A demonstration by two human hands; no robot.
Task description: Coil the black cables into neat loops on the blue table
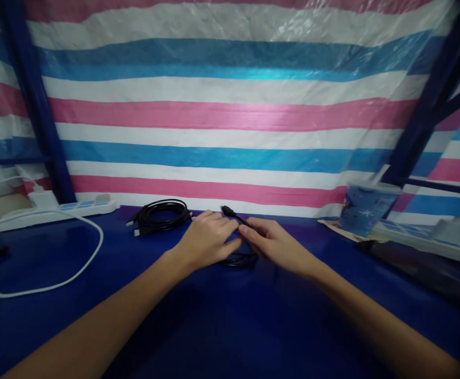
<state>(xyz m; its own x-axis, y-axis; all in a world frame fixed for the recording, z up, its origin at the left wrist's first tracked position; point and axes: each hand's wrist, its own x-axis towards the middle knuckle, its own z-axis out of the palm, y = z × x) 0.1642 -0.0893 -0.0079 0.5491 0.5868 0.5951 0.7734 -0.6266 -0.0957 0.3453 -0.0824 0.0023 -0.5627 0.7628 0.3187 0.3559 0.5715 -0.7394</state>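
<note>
A black cable (238, 260) lies partly coiled on the blue tabletop beneath my hands, and its plug end (227, 211) sticks up and to the left. My right hand (275, 245) pinches this cable just behind the plug, between thumb and fingers. Close beside it, my left hand (208, 239) is closed with its fingers curled down at the same cable; its fingertips partly hide what they grip. Just behind and left of my left hand rests a second black cable (162, 217), wound in a neat coil, with its plugs showing at the sides.
On the left are a white power strip (78, 207) with a charger (43, 199) and a looping white cord (99, 245). At the right stand a drink cup (366, 208) with a straw, another power strip (411, 237) and a long dark object (415, 263). Striped sheeting (222, 113) hangs behind.
</note>
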